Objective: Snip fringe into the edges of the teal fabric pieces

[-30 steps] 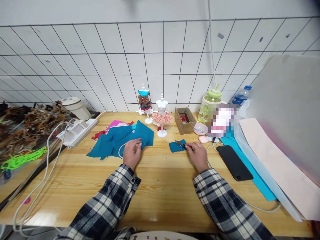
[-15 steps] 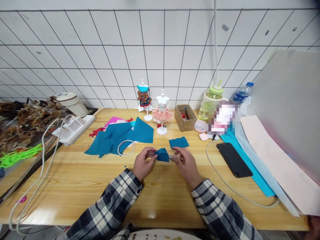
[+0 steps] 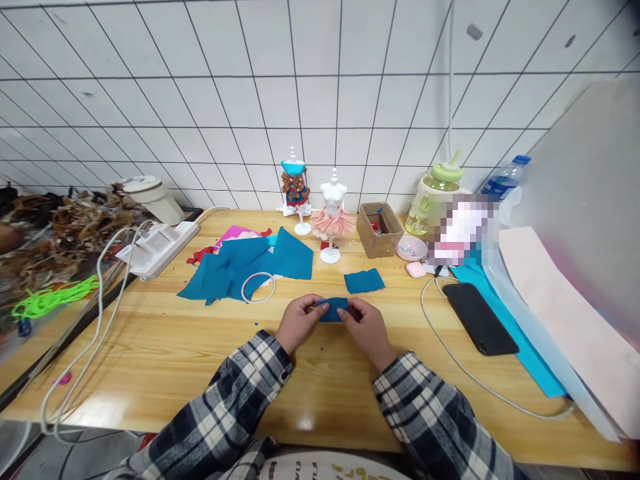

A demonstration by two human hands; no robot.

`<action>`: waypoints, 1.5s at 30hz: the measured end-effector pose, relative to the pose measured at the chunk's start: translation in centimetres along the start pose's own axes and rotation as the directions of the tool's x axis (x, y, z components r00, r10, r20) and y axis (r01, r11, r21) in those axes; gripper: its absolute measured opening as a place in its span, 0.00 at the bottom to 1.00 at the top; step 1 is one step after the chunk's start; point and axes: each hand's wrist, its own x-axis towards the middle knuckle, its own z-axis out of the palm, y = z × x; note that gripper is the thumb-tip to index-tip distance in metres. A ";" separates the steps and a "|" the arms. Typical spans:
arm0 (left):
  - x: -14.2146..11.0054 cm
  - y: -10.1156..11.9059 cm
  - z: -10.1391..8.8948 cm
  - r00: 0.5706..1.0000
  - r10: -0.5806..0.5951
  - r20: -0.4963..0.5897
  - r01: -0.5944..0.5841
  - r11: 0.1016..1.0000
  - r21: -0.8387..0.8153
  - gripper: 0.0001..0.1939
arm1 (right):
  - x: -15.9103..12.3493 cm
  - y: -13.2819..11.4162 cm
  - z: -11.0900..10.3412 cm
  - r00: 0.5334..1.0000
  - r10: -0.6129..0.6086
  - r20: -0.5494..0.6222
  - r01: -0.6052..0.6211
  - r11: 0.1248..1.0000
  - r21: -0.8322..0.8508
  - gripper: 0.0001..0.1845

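The held blue piece (image 3: pixel 334 309) is positioned in front of the person, above the near-middle part of the desk (image 3: pixel 325 393). The left hand (image 3: pixel 297 325) grips its left end; the right hand (image 3: pixel 369 330) grips its right end. On both hands, thumb and fingers (image 3: pixel 311 300) are closed to a narrow pinch, with the material spanning the gap between them. Whether the lower edge contacts the desk, or anything sits behind the material, cannot be told.

A second blue piece (image 3: pixel 365 281), fringed along its near edge, lies flat beyond the right hand and apart from it. To the left lie larger blue sheets (image 3: pixel 295 257), with a white ring (image 3: pixel 243 288) overlapping their near edge. A mannequin with a pink skirt (image 3: pixel 334 221) stands upright farther back.

Possible faults:

- Creasing or tearing: likely if the hands pull unevenly or the thumbs press too hard—the piece is small and appears thin.
- Skewed alignment: likely if one pinch slips, since visible support comes only from the two ends.
- Mixed pieces: the held and second pieces share a colour and lie near each other, so they could be confused.
- Stray debris: a small blue scrap (image 3: pixel 257 324) lies near the left plaid cuff (image 3: pixel 273 353); a sliding sleeve could drag it.
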 end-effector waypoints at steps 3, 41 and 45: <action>0.0 -0.2 0.2 0.999 0.014 -0.030 -0.015 1.000 -0.011 0.14 | 0.0 0.0 0.0 0.997 -0.077 -0.019 0.076 0.996 -0.041 0.16; -0.7 0.0 0.1 0.990 0.102 -0.101 -0.103 0.995 -0.001 0.11 | -0.8 -0.5 -1.2 0.998 -0.067 -0.009 0.066 0.995 -0.077 0.08; -0.6 0.1 -0.1 0.985 0.104 -0.141 -0.113 0.992 -0.061 0.11 | -0.9 -0.4 -0.8 0.999 0.008 0.047 -0.015 0.989 0.150 0.10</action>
